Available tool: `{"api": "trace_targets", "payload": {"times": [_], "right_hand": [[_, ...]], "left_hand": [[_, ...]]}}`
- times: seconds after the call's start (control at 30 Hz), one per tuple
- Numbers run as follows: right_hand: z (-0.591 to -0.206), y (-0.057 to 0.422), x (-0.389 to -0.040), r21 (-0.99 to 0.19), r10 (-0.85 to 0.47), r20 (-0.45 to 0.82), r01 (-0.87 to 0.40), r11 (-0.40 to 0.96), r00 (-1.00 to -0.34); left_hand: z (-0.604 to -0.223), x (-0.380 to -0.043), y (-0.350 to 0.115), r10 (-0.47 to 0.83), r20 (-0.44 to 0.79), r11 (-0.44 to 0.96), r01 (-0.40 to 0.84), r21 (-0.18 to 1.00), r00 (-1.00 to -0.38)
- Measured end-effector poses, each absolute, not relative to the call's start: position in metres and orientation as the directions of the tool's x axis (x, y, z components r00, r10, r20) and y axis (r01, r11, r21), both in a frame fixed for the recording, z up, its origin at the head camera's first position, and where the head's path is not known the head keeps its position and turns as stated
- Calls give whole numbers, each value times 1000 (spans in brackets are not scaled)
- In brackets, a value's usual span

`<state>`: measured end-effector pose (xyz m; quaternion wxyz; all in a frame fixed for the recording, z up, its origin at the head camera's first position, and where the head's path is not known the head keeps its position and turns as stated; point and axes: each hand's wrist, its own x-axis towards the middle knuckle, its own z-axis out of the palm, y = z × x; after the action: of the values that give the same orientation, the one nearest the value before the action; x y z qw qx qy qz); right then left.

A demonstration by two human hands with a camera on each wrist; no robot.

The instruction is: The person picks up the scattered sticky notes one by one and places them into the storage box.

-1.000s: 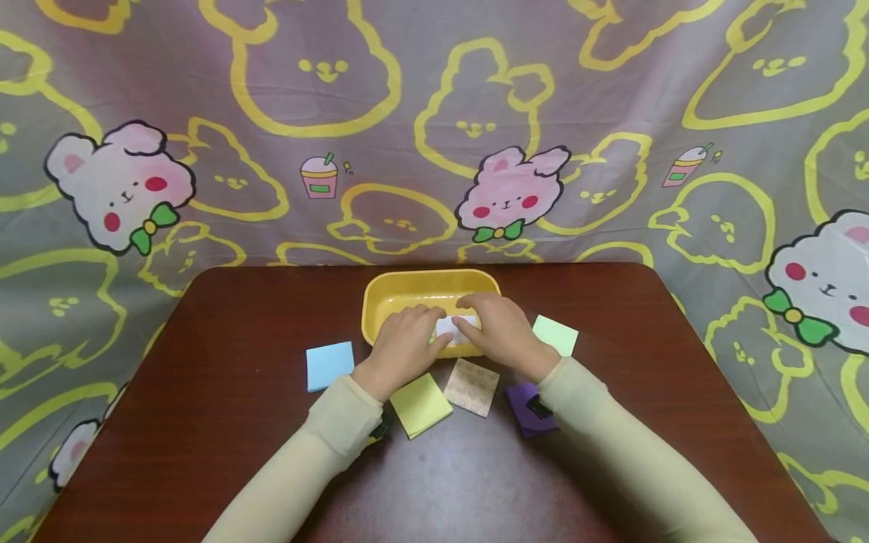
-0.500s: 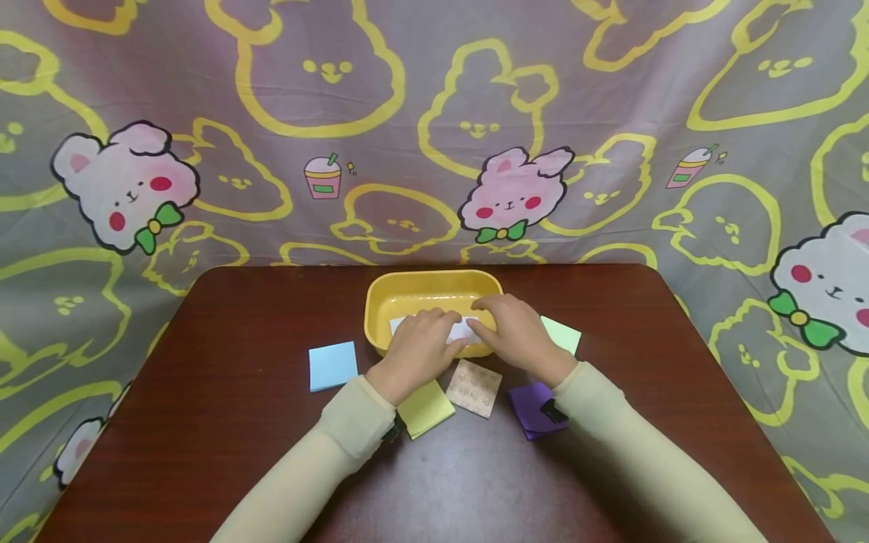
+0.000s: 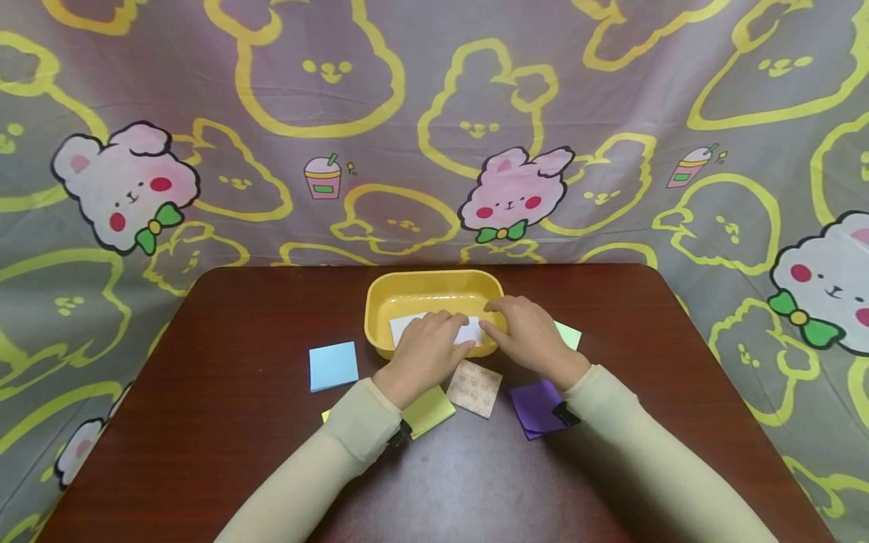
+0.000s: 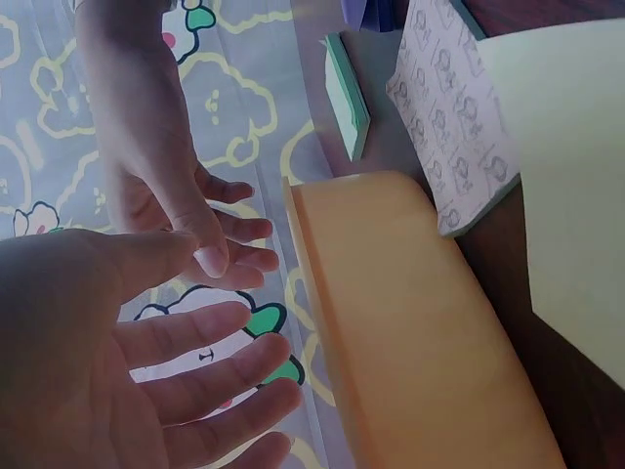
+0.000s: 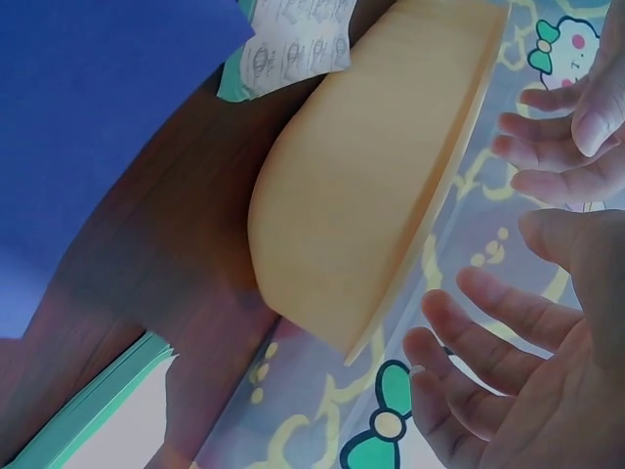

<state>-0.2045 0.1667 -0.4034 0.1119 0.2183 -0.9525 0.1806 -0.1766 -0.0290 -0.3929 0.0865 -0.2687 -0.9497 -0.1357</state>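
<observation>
Both hands hover over the near side of a yellow plastic bin (image 3: 441, 283). White paper squares (image 3: 470, 330) lie inside it, partly hidden behind the hands. My left hand (image 3: 424, 351) has loosely bent fingers and holds nothing; in the left wrist view its palm and spread fingers (image 4: 229, 366) show bare. To its right, my right hand (image 3: 532, 339) is also bare, with relaxed fingers (image 5: 488, 332) apart from the bin wall. A gap separates the two hands in the head view.
On the brown table (image 3: 224, 324) lie several sticky-note pads around the bin: blue (image 3: 333, 366), yellow (image 3: 429, 412), patterned beige (image 3: 474, 388), purple (image 3: 536, 407) and pale green (image 3: 569, 334). A patterned curtain (image 3: 407, 151) hangs behind the table.
My right hand has drawn to the right and the gap between the hands has widened. My left hand has shifted slightly right. More white paper shows in the bin.
</observation>
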Motion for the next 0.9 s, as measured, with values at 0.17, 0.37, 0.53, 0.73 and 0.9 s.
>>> {"api": "trace_targets", "payload": {"times": [0.17,0.37,0.53,0.73,0.9], "right_hand": [[-403,171,-204,-291,-362,285,-440,850,-888],[-403,182,-203,-291,-344,292,-425,857,-892],[-406,192,-203,-297,-332,298,-418,859,-895],[-411,201,-202,-307,-314,293,-400,864,-903],[-414,206,-201,-308,-305,295,-393,867,-905]], "left_hand": [[-393,-175,-26,491,236,814,538,218,-838],[-394,-175,-22,506,246,802,556,219,-827],[-395,-175,-18,511,235,804,556,210,-827],[-395,-174,-14,536,248,785,584,207,-807],[-395,-173,-9,542,255,781,593,199,-800]]}}
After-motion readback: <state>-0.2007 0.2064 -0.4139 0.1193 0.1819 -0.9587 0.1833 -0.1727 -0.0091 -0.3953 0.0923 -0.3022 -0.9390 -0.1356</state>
